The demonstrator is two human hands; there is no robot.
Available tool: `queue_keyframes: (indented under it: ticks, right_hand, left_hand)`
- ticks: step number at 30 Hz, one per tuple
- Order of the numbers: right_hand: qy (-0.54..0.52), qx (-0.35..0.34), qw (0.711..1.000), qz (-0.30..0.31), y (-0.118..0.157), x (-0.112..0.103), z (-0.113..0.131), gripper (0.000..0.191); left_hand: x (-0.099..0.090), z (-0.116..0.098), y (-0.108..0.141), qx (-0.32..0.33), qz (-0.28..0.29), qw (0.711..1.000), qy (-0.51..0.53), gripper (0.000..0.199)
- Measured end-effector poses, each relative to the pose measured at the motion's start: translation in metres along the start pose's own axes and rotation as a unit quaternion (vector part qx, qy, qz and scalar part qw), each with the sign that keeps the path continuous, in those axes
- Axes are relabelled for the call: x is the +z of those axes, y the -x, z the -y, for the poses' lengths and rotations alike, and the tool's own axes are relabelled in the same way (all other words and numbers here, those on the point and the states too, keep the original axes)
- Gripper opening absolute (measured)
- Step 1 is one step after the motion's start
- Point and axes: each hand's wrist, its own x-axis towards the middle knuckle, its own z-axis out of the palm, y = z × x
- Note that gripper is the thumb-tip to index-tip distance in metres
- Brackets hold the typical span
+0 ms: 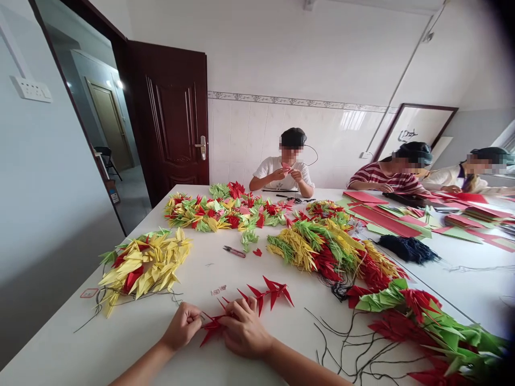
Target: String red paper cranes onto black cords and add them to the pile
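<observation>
My right hand [243, 327] is wrapped over a string of red folded-paper cranes [276, 292], which lies on the table. Pointed red wings stick out on both sides of the fingers; the cranes under the palm are hidden. Just to its left, my left hand [183, 326] is closed in a pinch at the near end of the string. A thin dark cord [203, 316] shows at those fingertips, its held part hidden. Two small printed labels [218, 290] lie just beyond my hands.
Yellow crane strings [148, 265] lie at left, mixed cranes [217, 212] farther back, and green, yellow and red bundles [317, 244] at right. Loose black cords [341, 343] spread nearby. A pen [234, 251] and dark-blue tassels [408, 249] are on the table [132, 343]. Several people sit across.
</observation>
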Motion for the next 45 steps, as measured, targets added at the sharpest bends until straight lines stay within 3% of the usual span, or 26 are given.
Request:
queue_keyframes:
  ticks: [3, 7, 14, 33, 45]
  right_hand:
    - [-0.01, 0.01, 1.0, -0.001, 0.0, 0.0, 0.001, 0.027]
    - [0.003, 0.017, 1.0, 0.02, 0.0, -0.001, 0.001, 0.026]
    - [0.007, 0.009, 1.0, 0.007, -0.001, -0.007, 0.002, 0.017]
    - [0.016, 0.0, 0.998, -0.053, 0.0, -0.009, 0.003, 0.016]
    - [0.005, -0.001, 1.0, -0.018, 0.001, -0.014, 0.001, 0.019]
  left_hand:
    - [0.0, 0.003, -0.001, 0.005, 0.046, 0.999, 0.007, 0.033]
    - [0.001, 0.005, -0.002, 0.005, 0.06, 0.998, 0.009, 0.032]
    - [0.0, 0.01, -0.004, 0.006, 0.065, 0.998, 0.013, 0.03]
    - [0.001, 0.012, -0.003, 0.015, 0.043, 0.999, 0.028, 0.029]
    - [0.001, 0.011, -0.002, 0.013, 0.066, 0.998, 0.02, 0.03]
